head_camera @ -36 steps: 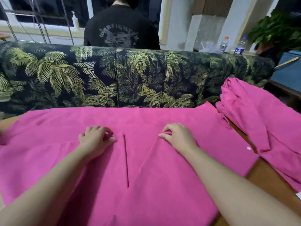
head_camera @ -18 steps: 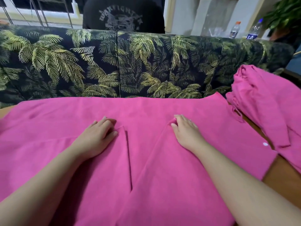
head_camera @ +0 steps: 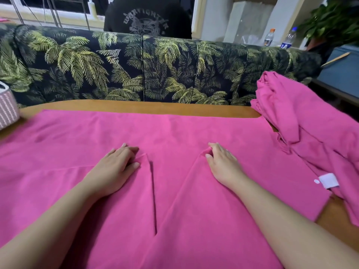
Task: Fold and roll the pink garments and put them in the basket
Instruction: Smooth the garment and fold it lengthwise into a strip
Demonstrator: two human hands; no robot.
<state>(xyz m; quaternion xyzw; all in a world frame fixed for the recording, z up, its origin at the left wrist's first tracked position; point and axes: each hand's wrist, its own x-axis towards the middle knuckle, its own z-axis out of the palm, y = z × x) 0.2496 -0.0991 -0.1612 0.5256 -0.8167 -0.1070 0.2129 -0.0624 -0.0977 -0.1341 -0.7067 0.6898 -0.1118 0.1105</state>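
Left hand (head_camera: 114, 167) lies palm down on the spread pink garment (head_camera: 174, 133), fingers close together and bent a little at the tips, w/ the fingertips at the far corner of a folded-in flap. Thumb lies along the flap's right side. Whether the tips pinch the cloth or only press it, I cannot tell; it looks more like pressing. Right hand (head_camera: 223, 164) is also palm down on the same garment, fingers nearly straight and together, the fingertips at the point of a second folded flap, thumb on the near-left side of it. It holds nothing around; it rests on the fabric.

Between both hands is a strip of the garment, w/ a dark fold line running from near the left hand toward the near edge. Garment covers most of the wooden table (head_camera: 136, 106), from left to right, and only a band of wood shows at the far side & a piece at the near right.

At the right lies a pile of pink garments (head_camera: 303, 117), crumpled, its near part touching the spread one; a white label (head_camera: 329, 180) shows there. At the far left edge stands a pink-white woven basket (head_camera: 6, 109), only partly in view, just beside the garment's left far corner.

Behind the table is a sofa back w/ palm-leaf print (head_camera: 155, 68). Behind it, a person in a black shirt (head_camera: 147, 18) w/ grey print. Far right: two plastic bottles (head_camera: 270, 36) and a green plant (head_camera: 334, 20).
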